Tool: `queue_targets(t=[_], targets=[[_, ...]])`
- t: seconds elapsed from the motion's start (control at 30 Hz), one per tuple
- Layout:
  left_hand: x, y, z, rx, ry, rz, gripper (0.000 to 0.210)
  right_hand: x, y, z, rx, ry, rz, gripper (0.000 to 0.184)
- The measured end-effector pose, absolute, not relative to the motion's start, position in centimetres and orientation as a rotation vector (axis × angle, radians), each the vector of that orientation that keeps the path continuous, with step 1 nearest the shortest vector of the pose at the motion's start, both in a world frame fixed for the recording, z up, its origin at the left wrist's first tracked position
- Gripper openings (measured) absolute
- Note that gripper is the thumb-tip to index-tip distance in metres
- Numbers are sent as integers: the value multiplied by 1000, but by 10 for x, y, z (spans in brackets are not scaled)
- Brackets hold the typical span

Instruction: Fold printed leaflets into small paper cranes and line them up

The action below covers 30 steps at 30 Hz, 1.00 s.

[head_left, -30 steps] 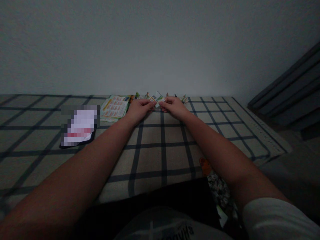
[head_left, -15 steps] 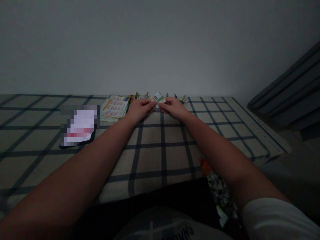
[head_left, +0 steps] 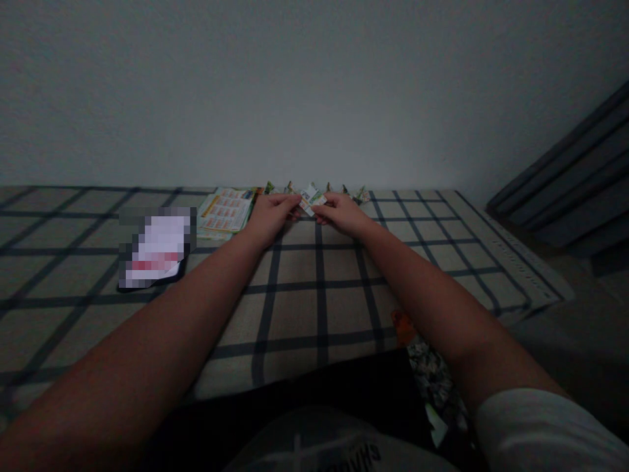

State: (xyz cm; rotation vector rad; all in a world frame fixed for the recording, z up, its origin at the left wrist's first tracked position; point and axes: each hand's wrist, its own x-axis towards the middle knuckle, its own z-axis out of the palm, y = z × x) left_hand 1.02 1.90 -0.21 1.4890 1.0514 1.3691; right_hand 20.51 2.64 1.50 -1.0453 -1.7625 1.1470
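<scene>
A small folded piece of printed paper (head_left: 312, 198), white with green and coloured print, is held up between my two hands near the far side of the table. My left hand (head_left: 273, 213) pinches its left corner between thumb and fingers. On the opposite side my right hand (head_left: 343, 212) grips the paper the same way, thumb on top. Just behind the hands stand several small folded paper pieces (head_left: 362, 195) in a row, partly hidden by my fingers.
Left of my hands lies a stack of printed sheets (head_left: 226, 211). A phone-like object with a blurred bright screen (head_left: 157, 249) rests nearer on the checked tablecloth (head_left: 295, 295). A wall (head_left: 314, 92) rises behind the table. Patterned paper or cloth (head_left: 432, 367) lies beneath my right forearm.
The folded paper has turned or shifted slightly between my fingers, and my left fingertips have moved a little left and up on it. My right hand has barely moved.
</scene>
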Motion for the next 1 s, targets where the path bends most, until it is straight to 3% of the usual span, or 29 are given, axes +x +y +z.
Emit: queue_targets(t=[0.17, 0.63, 0.83, 1.0], targets=[[11, 18, -2, 1493, 1098, 1346, 35, 205, 24, 18, -1061, -1782, 1170, 5], [9, 18, -1, 1555, 1125, 1362, 37, 208, 25, 15, -1007, -2040, 974, 17], [12, 12, 2, 1574, 1085, 1318, 50, 208, 24, 17, -990, -2075, 958, 20], [9, 14, 2, 1657, 1120, 1346, 42, 207, 21, 18, -1005, -2100, 941, 22]])
